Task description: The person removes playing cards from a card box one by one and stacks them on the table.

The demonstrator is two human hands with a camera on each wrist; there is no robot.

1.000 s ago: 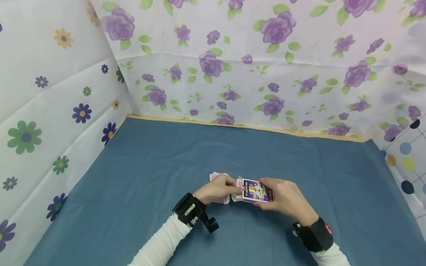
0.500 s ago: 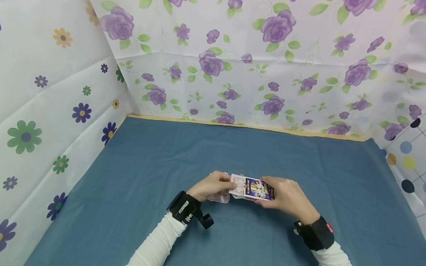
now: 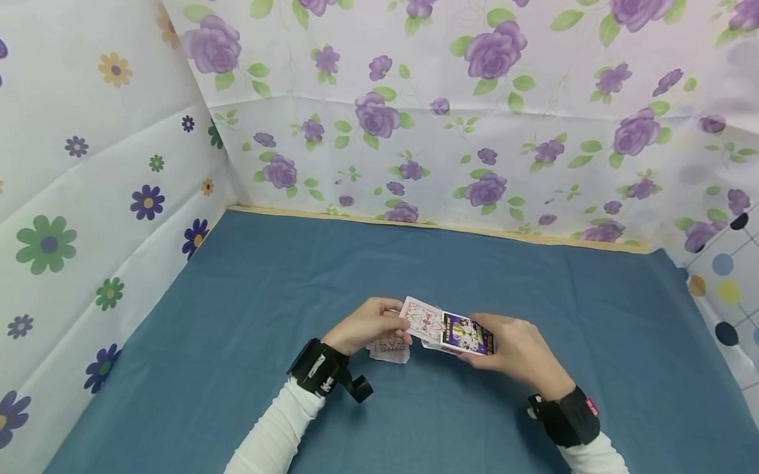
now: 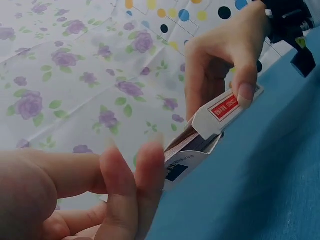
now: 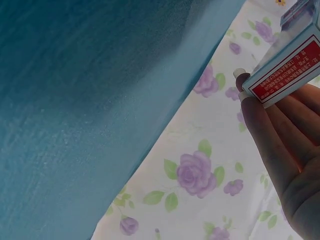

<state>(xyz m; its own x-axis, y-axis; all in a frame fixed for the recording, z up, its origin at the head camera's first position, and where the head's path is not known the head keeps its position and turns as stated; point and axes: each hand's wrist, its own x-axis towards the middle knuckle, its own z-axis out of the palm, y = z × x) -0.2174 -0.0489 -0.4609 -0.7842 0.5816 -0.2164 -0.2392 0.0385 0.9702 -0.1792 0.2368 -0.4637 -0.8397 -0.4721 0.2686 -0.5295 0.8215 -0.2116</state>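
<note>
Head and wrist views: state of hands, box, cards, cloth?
left hand: pinching the card
right hand: gripping the box
box: held, open at the end toward the left hand
card: patterned side up, at the box's open end
pile: on the cloth, partly hidden by the left hand
cloth: spread, lightly creased

Head view: high, well back, facing forward and down; counter from centre to six o'clock. Left wrist: close, card box at three. Right wrist: nearer, box at two. Wrist views share box, floral backdrop.
</note>
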